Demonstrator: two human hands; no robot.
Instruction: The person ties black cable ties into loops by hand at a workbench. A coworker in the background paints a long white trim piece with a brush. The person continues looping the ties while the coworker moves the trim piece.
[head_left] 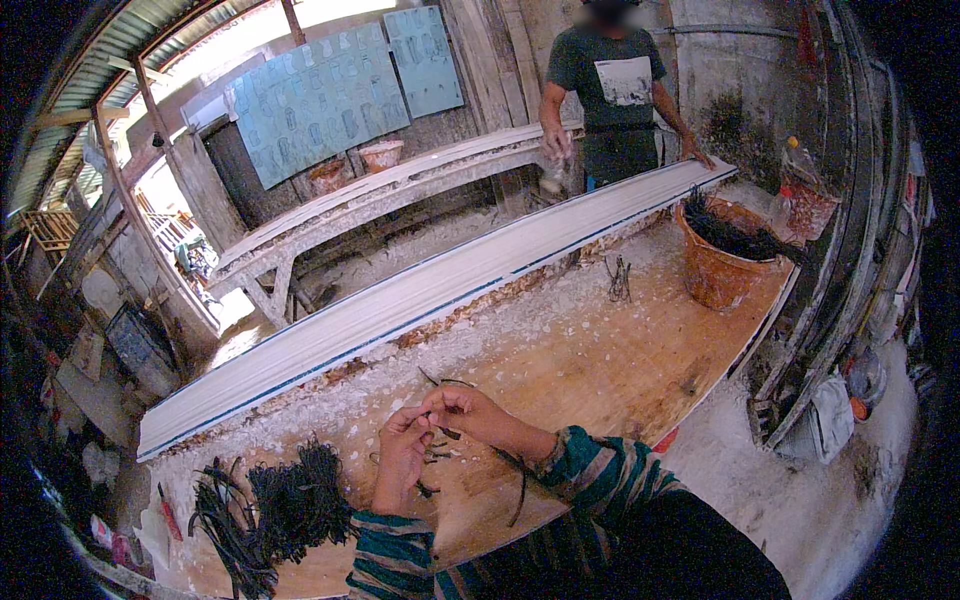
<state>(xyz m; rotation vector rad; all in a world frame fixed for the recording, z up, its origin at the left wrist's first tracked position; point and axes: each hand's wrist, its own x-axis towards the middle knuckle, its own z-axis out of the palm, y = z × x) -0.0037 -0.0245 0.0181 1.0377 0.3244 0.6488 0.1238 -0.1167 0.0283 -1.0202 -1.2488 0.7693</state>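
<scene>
Over the wooden tabletop (600,350), my left hand (401,450) and my right hand (478,414) meet, fingertips pinched together. A thin black strip (431,379) is between them, one end sticking out above my right hand; its middle is hidden by the fingers. Short black pieces (437,458) lie just under my hands. To the left of my left hand rests a thick bundle of thin black strips (300,502), with broader black strips (228,525) beside it. Another long black strip (521,490) hangs down near my right wrist.
A long white moulded strip (430,305) with a blue edge runs along the table's far side. An orange-brown bucket (715,272) of black strips stands at right, near a small black bundle (619,281). A red slender tool (168,512) lies left. Another person (608,90) stands beyond, one hand on the white strip.
</scene>
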